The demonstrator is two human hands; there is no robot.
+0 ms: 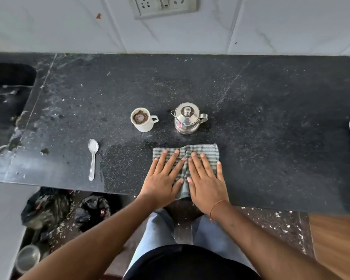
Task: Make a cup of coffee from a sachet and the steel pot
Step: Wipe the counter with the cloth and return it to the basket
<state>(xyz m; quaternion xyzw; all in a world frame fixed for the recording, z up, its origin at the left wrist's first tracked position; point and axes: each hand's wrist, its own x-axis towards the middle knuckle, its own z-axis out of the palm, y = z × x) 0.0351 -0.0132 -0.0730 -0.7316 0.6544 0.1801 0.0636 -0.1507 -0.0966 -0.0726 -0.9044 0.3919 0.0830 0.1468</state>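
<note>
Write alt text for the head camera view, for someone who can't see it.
Both hands, left hand and right hand, press flat on a green checked cloth at the black stone counter's front edge. Behind stand a white coffee-filled cup and lidded steel pot; a steel spoon lies left.

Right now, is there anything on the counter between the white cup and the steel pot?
No. In the head view, only bare dark counter shows between the white cup and the steel pot; the cup's handle points toward the pot.

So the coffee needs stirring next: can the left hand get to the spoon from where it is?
Probably yes. The left hand lies flat on the cloth, holding nothing, and only bare counter lies between it and the spoon.
</note>
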